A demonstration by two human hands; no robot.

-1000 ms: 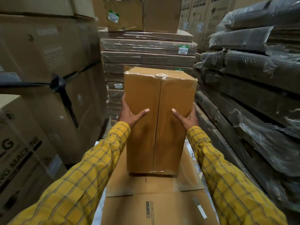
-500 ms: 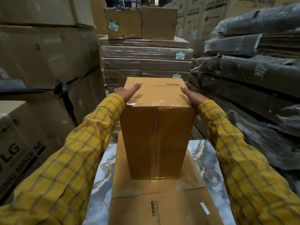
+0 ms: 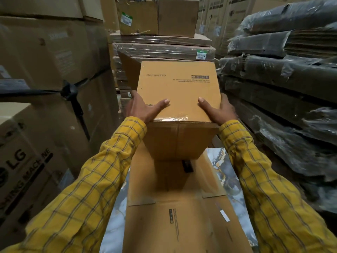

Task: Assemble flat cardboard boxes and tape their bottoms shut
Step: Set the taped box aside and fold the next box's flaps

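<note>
Head view: ceiling-fan carton sits at twelve o'clock, long axis running away from the wearer, taped bottom facing him. Left hand at nine and right hand at three clasp its near corners (equally near), above flattened cardboard.

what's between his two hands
The assembled cardboard box: left hand and right hand grip its opposite sides, thumbs on top, in the head view.

Dim warm indoor light; tape glare on box; wide-angle edge bending; motion blur on wrapped stacks at right.
</note>
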